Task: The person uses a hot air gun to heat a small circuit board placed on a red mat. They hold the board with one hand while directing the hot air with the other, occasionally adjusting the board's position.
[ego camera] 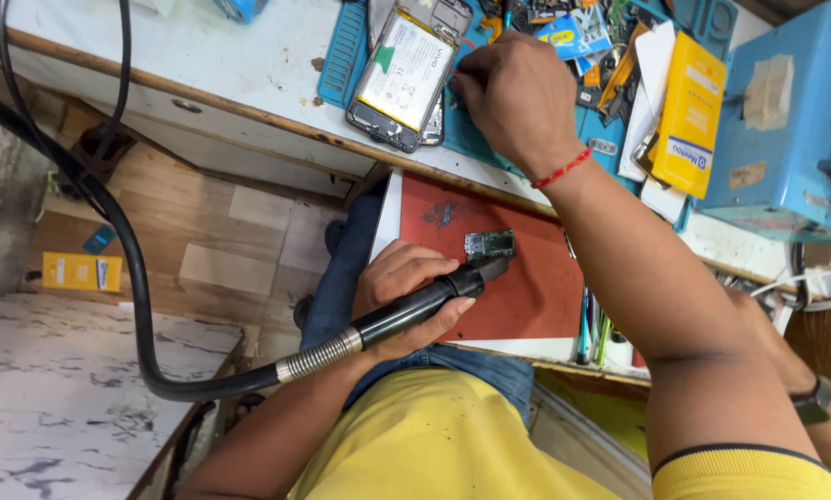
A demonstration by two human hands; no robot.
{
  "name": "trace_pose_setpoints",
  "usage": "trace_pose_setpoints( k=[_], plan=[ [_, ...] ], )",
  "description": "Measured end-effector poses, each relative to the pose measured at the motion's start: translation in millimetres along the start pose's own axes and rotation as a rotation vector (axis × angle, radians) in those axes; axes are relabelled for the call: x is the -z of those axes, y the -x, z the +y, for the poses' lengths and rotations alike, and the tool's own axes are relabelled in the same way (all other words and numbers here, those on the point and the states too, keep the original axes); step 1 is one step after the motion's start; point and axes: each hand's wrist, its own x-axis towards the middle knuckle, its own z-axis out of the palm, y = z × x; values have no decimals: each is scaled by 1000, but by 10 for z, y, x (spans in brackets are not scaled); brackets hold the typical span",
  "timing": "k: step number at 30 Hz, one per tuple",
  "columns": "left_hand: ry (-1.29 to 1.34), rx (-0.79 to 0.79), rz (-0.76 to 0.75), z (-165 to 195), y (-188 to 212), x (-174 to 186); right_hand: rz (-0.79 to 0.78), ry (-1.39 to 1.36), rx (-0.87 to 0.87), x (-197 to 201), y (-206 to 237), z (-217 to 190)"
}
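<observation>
My left hand [404, 289] is wrapped tight around a black hot air tool [414, 309]. Its tip points at a small green circuit board [490, 244], and the tip is just beside that board. The board lies on a red mat [527, 287], near the top edge of the mat, just past my left fingers. A thick black hose [138, 278] runs from the back of the tool, off to the side of the red mat and up over the floor.

My right hand [516, 97] is past the far edge of the red mat, up on a teal mat [341, 56]. Its fingers are pinched close together, but I cannot tell what they hold. A red thread band [562, 169] is on that wrist. Just beside my right hand lies 1 open phone [406, 79] with its back off. A big flat pale battery with a green patch fills it.

Farther from the red mat, past my right arm, stands a yellow flat box [689, 111] with a blue label, leaning on white papers. A blue machine [786, 120] with tan tape on it sits next to the box. Small parts and a blue and yellow packet [568, 32] lie in a heap by my right hand. Another small yellow box [80, 271] lies on the floor, well apart from the red mat. My right arm crosses over one side of the red mat.
</observation>
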Motion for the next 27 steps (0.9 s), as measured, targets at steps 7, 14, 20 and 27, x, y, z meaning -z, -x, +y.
trace_pose_setpoints(
  k=[7,14,20,27],
  plan=[
    [11,2,-19,-24,10,9,-81,119,-22,58,-139,-206],
    [26,15,14,-26,16,11,-200,52,-142,249,167,266],
    [40,32,-23,-7,-8,41,-177,336,-118,1388,1217,368],
    [57,40,-72,18,-23,97,-320,408,-474,1831,2318,820]
  ],
)
